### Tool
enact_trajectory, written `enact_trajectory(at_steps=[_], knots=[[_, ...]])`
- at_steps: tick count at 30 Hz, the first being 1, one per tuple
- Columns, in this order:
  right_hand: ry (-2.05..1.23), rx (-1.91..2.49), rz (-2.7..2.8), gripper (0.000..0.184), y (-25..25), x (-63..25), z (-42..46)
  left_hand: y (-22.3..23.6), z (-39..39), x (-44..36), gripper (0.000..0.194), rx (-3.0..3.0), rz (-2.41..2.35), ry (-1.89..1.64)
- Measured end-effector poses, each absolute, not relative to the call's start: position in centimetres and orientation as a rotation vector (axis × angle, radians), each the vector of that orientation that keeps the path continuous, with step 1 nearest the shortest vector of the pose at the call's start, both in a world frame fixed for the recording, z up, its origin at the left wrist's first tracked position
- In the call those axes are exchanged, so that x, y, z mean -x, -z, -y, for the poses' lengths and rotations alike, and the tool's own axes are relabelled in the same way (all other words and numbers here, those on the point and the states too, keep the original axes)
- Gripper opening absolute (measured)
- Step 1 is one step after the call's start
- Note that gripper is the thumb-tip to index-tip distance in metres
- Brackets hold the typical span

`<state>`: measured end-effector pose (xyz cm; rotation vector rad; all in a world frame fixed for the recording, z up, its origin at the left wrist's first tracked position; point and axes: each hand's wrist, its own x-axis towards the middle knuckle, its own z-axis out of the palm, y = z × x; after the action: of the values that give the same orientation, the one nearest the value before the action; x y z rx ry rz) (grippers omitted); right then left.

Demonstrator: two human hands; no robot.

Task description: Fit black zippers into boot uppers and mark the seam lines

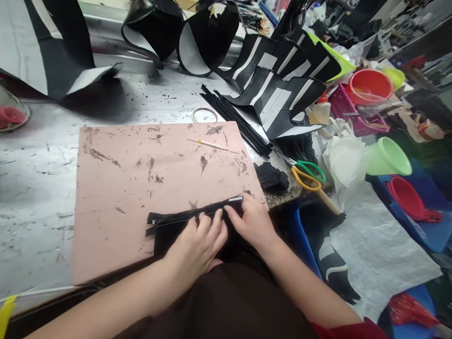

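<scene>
A long black zipper (162, 218) lies along the upper edge of a black panel (165, 239) at the near side of a pink board. Its metal slider or pull shows near the left end, and a small white strip (235, 199) marks the right end. My left hand (201, 238) rests with curled fingers on the panel just below the zipper, its thumb partly hidden underneath. At the right end, my right hand (252, 219) pinches the zipper and panel edge between thumb and fingers. The panel's lower part is hidden by my hands and dark clothing.
The stained pink board (120, 188) bears a thin white stick (212, 144). Beyond it are a tape ring (205, 115), black strips (236, 117) and curved black panels (271, 94). Scissors (307, 172) lie at the right edge, near a blue bin (305, 240) and plastic baskets (388, 157).
</scene>
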<state>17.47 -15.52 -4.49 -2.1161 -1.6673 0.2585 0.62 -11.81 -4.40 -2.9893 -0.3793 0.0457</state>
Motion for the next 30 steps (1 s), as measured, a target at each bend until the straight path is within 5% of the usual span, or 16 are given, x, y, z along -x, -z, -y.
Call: enact_trajectory(at_steps=[7, 25, 30], knots=[[-0.467, 1.999, 1.553, 0.022, 4.2, -19.1, 16.0, 5.1, 11.6, -1.3, 0.065, 3.067, 0.346, 0.096], [-0.172, 2.282, 1.777, 0.017, 4.7, -18.7, 16.1, 3.0, 10.4, -4.3, 0.064, 3.144, 0.467, -0.083], [-0.042, 2.154, 1.692, 0.02, 5.7, -18.5, 16.8, 2.7, 9.5, -5.2, 0.044, 3.231, 0.588, -0.006]])
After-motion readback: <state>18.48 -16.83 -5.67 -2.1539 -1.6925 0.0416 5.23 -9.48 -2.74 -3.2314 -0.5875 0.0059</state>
